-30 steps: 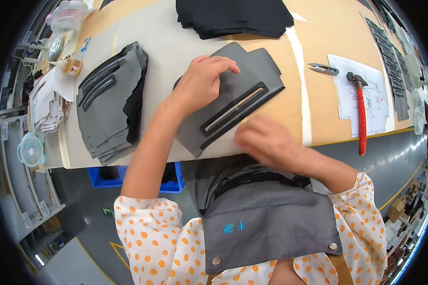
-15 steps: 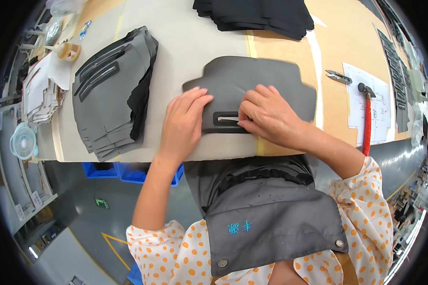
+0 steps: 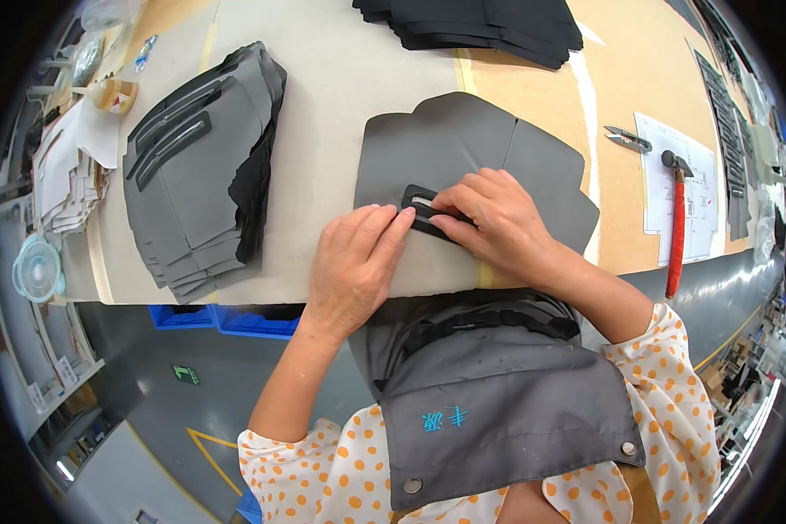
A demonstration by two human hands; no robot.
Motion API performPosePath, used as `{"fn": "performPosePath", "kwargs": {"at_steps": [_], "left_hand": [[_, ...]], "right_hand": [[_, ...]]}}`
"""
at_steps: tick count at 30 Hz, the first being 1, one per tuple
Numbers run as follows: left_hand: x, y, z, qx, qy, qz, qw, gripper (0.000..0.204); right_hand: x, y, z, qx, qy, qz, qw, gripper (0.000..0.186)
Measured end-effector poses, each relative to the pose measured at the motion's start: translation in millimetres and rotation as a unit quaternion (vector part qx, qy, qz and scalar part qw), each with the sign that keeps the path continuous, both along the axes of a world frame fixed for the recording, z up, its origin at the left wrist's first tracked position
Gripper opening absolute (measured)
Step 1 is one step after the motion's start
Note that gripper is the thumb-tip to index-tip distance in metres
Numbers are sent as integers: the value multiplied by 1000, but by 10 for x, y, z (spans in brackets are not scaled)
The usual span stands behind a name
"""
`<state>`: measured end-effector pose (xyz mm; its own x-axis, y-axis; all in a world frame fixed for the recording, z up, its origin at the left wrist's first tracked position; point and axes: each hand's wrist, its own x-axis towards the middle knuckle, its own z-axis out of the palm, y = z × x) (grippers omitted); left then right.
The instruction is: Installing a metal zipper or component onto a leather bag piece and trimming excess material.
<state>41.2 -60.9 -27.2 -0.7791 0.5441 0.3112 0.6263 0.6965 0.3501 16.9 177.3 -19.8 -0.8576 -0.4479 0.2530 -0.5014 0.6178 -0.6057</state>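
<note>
A grey cut panel lies on the work table in front of me, with a black slotted strip along its near part. My left hand is at the panel's near-left edge, fingertips pressed together on it at the strip's left end. My right hand has its thumb and index finger pinched on the strip, just right of my left fingertips. Part of the strip is hidden under those fingers.
Grey pieces with black strips are stacked left; black pieces lie at the back. Right are snips, a red-handled hammer, paper and slotted pieces. Left edge has papers, a bottle and fan.
The grey panel has turned, its strip now slanting down to the right. My left hand came down to the near edge; my right hand moved onto the strip.
</note>
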Motion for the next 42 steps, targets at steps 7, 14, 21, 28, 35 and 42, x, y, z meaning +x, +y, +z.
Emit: {"fn": "performPosePath", "kwargs": {"at_steps": [7, 14, 21, 28, 35, 42], "left_hand": [[12, -5, 3, -19, 4, -3, 1000, 38], [139, 64, 12, -30, 6, 13, 999, 41], [144, 75, 55, -16, -15, 19, 1000, 44], [117, 92, 83, 27, -55, 34, 998, 47], [-28, 55, 185, -15, -82, 1, 996, 51], [-92, -91, 233, -140, -17, -79, 987, 54]], "right_hand": [[29, -88, -80, -11, 27, -15, 999, 13], [11, -18, -81, -20, 43, 33, 998, 21], [5, 65, -118, -12, 40, 79, 996, 33], [-20, 91, -83, 51, 119, 132, 983, 37], [-10, 93, -84, 66, 154, 140, 976, 39], [-26, 82, -103, 53, 169, 143, 974, 36]]}}
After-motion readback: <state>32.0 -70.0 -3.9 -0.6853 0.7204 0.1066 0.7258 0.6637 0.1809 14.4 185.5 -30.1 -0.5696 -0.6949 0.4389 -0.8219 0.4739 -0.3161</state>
